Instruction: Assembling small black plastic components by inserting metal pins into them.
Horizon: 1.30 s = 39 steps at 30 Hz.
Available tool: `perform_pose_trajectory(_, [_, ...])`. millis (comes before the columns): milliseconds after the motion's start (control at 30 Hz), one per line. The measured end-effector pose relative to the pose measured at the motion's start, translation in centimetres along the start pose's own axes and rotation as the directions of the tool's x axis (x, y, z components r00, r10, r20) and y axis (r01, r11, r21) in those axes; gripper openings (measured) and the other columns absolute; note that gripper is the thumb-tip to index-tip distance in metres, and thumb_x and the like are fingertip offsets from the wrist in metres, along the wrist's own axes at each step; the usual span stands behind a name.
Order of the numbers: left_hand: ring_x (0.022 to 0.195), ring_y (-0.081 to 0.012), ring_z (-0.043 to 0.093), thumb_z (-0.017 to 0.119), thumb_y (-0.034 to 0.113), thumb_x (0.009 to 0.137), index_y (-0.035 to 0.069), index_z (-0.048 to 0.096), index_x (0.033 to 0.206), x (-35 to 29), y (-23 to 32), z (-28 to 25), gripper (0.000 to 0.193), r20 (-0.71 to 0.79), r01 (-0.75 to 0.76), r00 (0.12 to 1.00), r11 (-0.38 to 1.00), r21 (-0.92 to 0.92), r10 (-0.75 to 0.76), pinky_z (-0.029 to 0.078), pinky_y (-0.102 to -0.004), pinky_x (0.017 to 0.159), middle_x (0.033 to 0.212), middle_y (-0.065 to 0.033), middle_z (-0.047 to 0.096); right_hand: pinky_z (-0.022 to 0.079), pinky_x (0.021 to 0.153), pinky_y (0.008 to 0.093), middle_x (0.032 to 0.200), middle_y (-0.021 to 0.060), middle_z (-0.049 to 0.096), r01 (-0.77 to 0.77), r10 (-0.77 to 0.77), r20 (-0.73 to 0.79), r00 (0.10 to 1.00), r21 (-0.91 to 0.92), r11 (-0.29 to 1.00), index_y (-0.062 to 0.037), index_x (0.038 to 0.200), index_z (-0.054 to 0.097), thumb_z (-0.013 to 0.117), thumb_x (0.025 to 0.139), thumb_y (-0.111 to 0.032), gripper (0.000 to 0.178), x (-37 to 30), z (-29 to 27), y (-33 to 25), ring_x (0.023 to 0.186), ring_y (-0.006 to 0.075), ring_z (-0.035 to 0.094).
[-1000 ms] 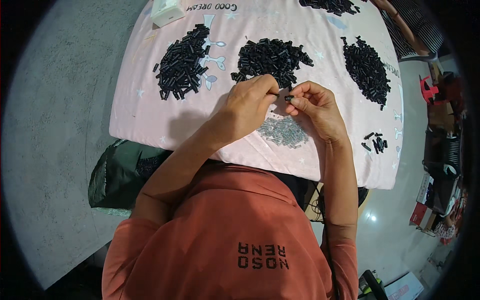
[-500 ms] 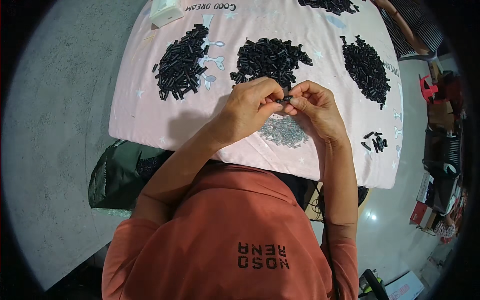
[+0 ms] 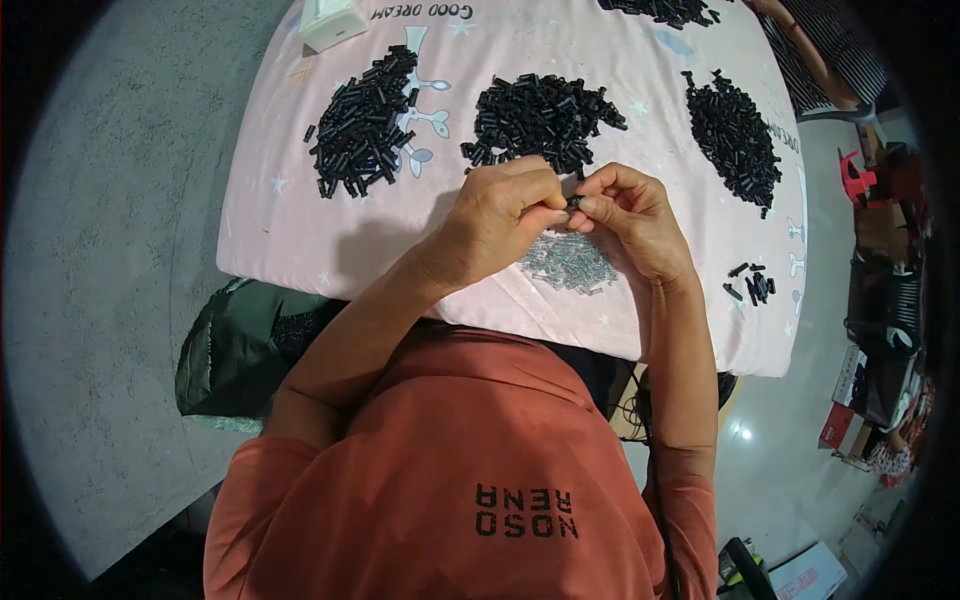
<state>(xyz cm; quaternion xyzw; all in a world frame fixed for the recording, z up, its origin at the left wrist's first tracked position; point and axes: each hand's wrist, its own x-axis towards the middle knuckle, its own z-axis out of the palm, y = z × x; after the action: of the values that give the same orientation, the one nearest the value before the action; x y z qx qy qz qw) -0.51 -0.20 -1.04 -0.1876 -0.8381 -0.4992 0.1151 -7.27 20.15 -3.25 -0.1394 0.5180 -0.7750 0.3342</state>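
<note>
My left hand (image 3: 500, 208) and my right hand (image 3: 632, 212) meet over the pink cloth, thumbs and fingers pinched together. Between their fingertips is a small black cylindrical piece (image 3: 574, 202), mostly hidden by the fingers. Just beyond the hands lies a heap of similar short black pieces (image 3: 545, 120). Under and nearer than the hands, a flat pile of tiny shiny silvery pieces (image 3: 568, 262) is spread out; their exact kind is too small to tell. To the right of my right forearm, several black pieces (image 3: 755, 285) lie loosely in a small group.
More black heaps lie at the left (image 3: 362, 125), at the right (image 3: 733, 145) and at the far edge (image 3: 662, 10). A white box (image 3: 333, 24) stands far left on the pink cloth (image 3: 290, 215). Another person's arm (image 3: 815, 60) shows far right. A dark green bag (image 3: 232, 350) is below the table's left.
The fingers have closed further round the black piece, so less of it shows. Both hands stay in nearly the same place.
</note>
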Motion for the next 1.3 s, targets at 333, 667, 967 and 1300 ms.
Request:
perform_pose_trajectory(333, [0.073, -0.0177, 0.064, 0.074, -0.010, 0.077, -0.002, 0.062, 0.083, -0.1, 0.1, 0.0, 0.015, -0.033, -0.071, 0.997, 0.997, -0.006, 0.071, 0.051, -0.0278, 0.062, 0.082, -0.0090, 0.064, 0.058, 0.072, 0.0250, 0.084, 0.0099, 0.070, 0.042, -0.041, 0.019, 0.999, -0.026, 0.999, 0.0033, 0.095, 0.067, 0.067, 0.091, 0.003, 0.004, -0.1, 0.1, 0.3, 0.076, 0.0136, 0.069])
perform_pose_trajectory(667, [0.074, -0.0131, 0.063, 0.073, -0.010, 0.080, -0.004, 0.064, 0.083, 0.1, 0.6, -0.6, 0.011, -0.009, -0.006, 1.000, 0.990, -0.143, 0.005, 0.050, -0.0248, 0.063, 0.084, -0.0081, 0.065, 0.058, 0.074, 0.0259, 0.088, 0.0108, 0.069, 0.149, -0.149, -0.001, 0.989, -0.036, 0.988, 0.0041, 0.092, 0.068, 0.067, 0.089, 0.005, 0.003, -0.1, 0.8, 0.5, 0.078, 0.0149, 0.069])
perform_pose_trajectory(967, [0.074, -0.0126, 0.063, 0.073, -0.010, 0.081, -0.004, 0.064, 0.083, -0.2, 0.4, -0.5, 0.011, 0.013, -0.036, 0.999, 0.995, -0.097, 0.037, 0.051, -0.0252, 0.064, 0.083, -0.0079, 0.065, 0.057, 0.075, 0.0243, 0.088, 0.0080, 0.068, 0.151, -0.146, 0.075, 0.986, -0.072, 0.986, 0.0037, 0.095, 0.067, 0.067, 0.091, 0.003, 0.004, -0.1, 0.4, 0.6, 0.080, 0.0125, 0.068])
perform_pose_trajectory(1300, [0.081, -0.0147, 0.062, 0.075, -0.004, 0.079, -0.001, 0.066, 0.106, 0.9, 0.8, -1.5, 0.029, 0.107, -0.048, 0.993, 0.995, -0.083, 0.056, 0.052, -0.0275, 0.069, 0.091, -0.0069, 0.061, 0.058, 0.076, 0.0244, 0.095, 0.0084, 0.068, 0.127, -0.128, 0.080, 0.989, 0.012, 0.992, 0.0003, 0.108, 0.059, 0.067, 0.091, 0.002, 0.018, -0.2, 0.4, 0.3, 0.083, 0.0126, 0.068])
